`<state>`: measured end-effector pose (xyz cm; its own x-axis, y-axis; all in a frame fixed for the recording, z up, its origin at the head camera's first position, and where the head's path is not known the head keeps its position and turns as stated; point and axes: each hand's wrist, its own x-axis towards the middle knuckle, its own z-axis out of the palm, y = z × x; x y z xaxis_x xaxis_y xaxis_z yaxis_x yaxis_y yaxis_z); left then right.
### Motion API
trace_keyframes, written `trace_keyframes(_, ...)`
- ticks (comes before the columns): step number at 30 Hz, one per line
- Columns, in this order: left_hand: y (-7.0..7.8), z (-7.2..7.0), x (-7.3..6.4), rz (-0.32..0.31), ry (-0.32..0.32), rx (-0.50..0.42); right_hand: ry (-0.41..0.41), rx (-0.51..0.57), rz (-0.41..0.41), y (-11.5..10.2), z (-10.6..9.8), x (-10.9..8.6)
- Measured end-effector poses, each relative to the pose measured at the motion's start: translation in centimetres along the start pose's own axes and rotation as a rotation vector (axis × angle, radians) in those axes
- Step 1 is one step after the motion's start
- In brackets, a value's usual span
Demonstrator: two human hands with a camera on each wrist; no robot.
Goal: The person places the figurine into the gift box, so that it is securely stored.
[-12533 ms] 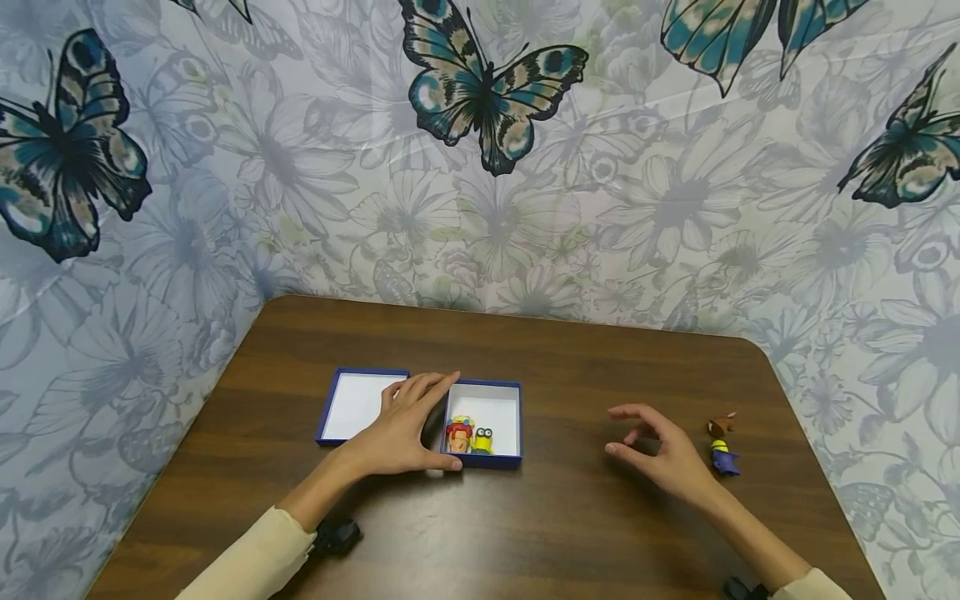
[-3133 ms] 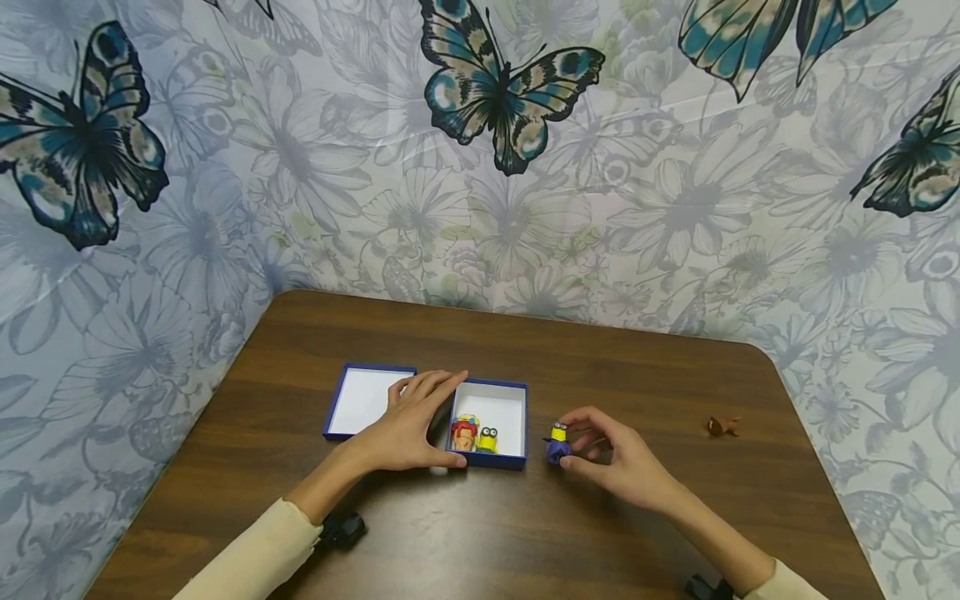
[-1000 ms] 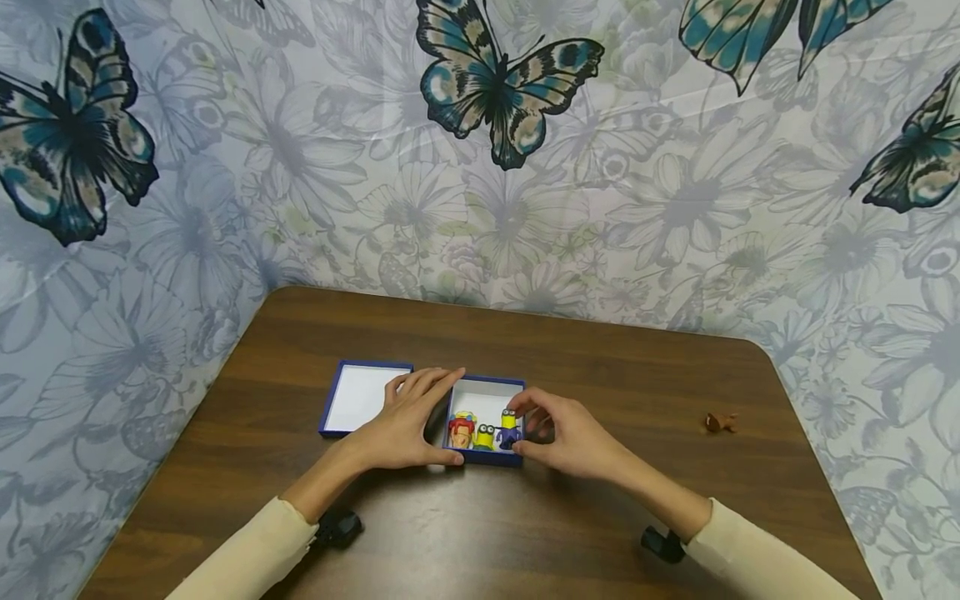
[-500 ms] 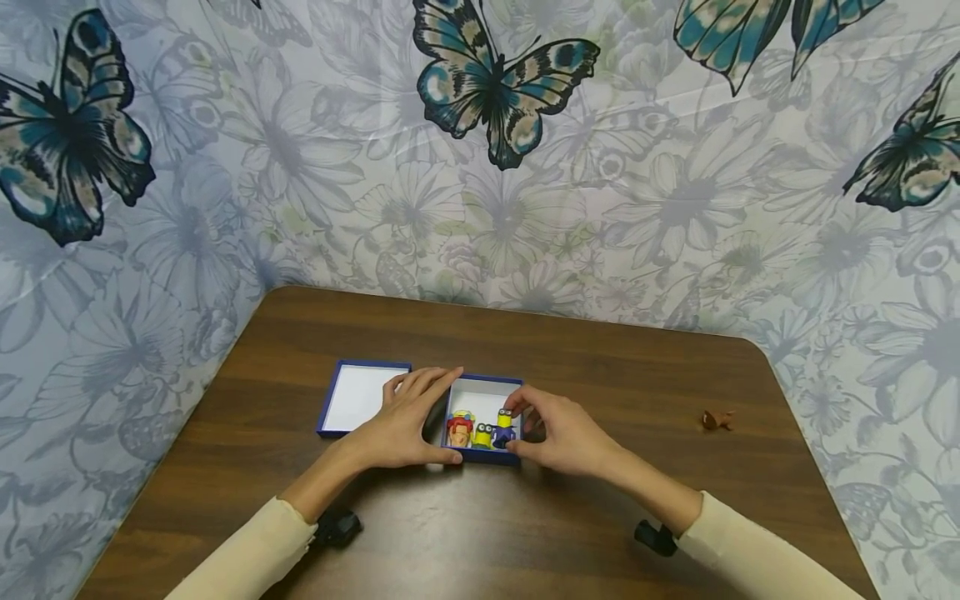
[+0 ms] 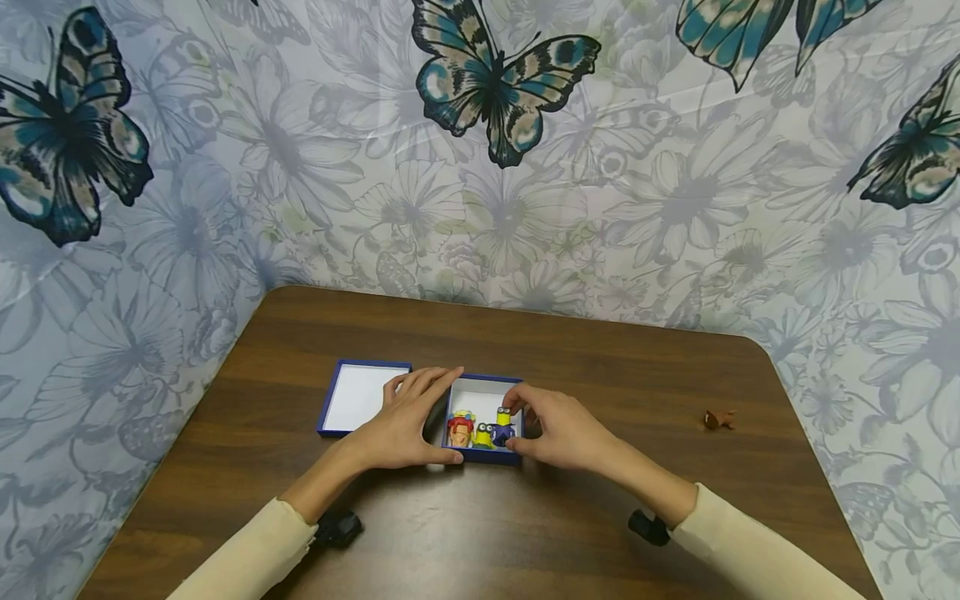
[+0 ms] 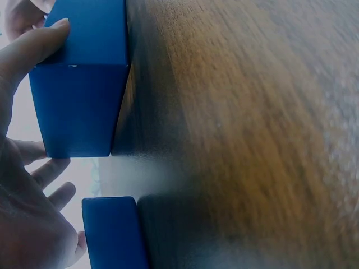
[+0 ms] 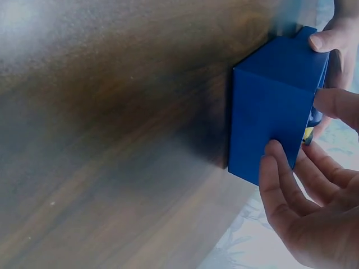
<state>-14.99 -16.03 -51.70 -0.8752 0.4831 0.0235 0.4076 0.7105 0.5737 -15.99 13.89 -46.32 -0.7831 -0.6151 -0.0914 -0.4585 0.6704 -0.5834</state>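
My left hand (image 5: 405,421) spans the left side of a blue box (image 5: 487,457) with a white inside, its thumb on the front wall and its fingers reaching to the back. Inside stand a red-haired toy figure (image 5: 460,431) at the left and a yellow Minion figure (image 5: 482,437) beside it. At the box's right side my right hand (image 5: 562,429) pinches a Minion figure in purple-blue clothing (image 5: 502,431) between thumb and fingers. In the right wrist view the other fingers (image 7: 272,168) lie along the outer wall of the box (image 7: 269,117), and the figure is mostly hidden.
A shallow blue-rimmed lid (image 5: 356,400), white inside, lies left of the box, partly behind the left hand. Far right on the brown wooden table (image 5: 637,367) lies a small brown toy (image 5: 718,419). A butterfly-print cloth (image 5: 675,208) hangs behind the table.
The purple-blue Minion figure was picked up from the table's right side, carried left into the box, and shifted slightly left toward the other Minion. The left hand has stayed at the box.
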Motion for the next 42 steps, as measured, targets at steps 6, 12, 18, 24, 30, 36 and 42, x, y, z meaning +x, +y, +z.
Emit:
trace_keyframes(6, -0.1, 0.0, 0.0, -0.001, 0.001, -0.002, -0.041, -0.02, 0.016, -0.2, -0.1, 0.6)
trace_keyframes(12, -0.1, 0.0, 0.0, 0.001, 0.001, 0.003, -0.084, -0.04, 0.03, -0.2, -0.4, 1.3)
trace_keyframes(18, -0.1, 0.0, 0.0, -0.001, 0.007, 0.004, -0.105, -0.066, 0.041, -0.5, -0.7, 1.7)
trace_keyframes(24, 0.0, 0.0, -0.1, 0.003, 0.011, 0.002, -0.108, -0.132, 0.075, -0.8, -0.8, 2.1)
trace_keyframes(30, 0.1, 0.1, -0.1, 0.003, 0.012, -0.002, -0.122, -0.181, 0.075, -1.2, -0.9, 2.2)
trace_keyframes(36, 0.1, 0.2, -0.1, 0.007, 0.008, -0.007, -0.137, -0.197, 0.069, -1.5, -1.0, 2.2)
trace_keyframes(42, 0.0, 0.3, 0.0, 0.012, 0.01, 0.003, -0.13, -0.224, 0.065, -1.7, -1.0, 2.1)
